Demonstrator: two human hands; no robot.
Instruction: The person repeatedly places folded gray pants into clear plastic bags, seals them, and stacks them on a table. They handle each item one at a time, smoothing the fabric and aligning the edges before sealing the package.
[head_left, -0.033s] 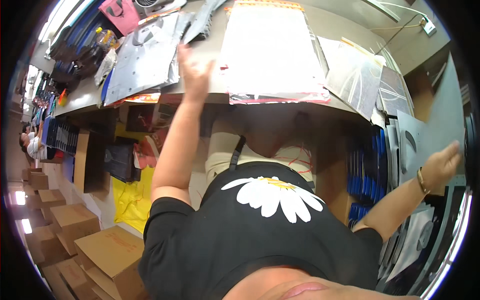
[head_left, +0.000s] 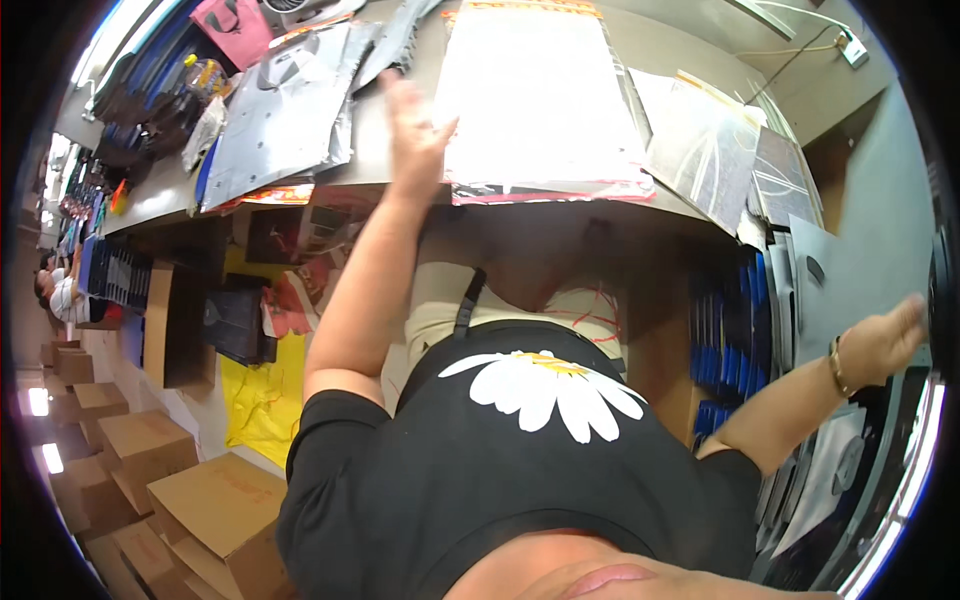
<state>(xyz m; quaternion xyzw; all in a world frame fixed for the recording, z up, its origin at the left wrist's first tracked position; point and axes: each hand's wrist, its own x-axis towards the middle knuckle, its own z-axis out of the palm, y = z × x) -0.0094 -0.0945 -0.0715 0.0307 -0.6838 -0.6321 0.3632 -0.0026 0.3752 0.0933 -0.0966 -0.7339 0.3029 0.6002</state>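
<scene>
My left hand is over the worktable, its fingers apart and slightly blurred, holding nothing. It hovers by the left edge of a stack of white sheets in clear plastic wrap. On its other side lies a plastic-wrapped grey panel. A dark grey strap-like piece is just beyond the fingertips. Out at the far right, my right hand closes on the lower edge of a large thin grey sheet. The exact grip of its fingertips is hard to see.
Patterned grey sheets lie on the table's right part. Below stand blue-edged folders and upright grey panels. Cardboard boxes are stacked at lower left. A pink bag and bottle sit at far left. Another person is distant.
My left hand has moved a little to the right, toward the white stack. The grey sheet at my right hand has swung and shows a broader face.
</scene>
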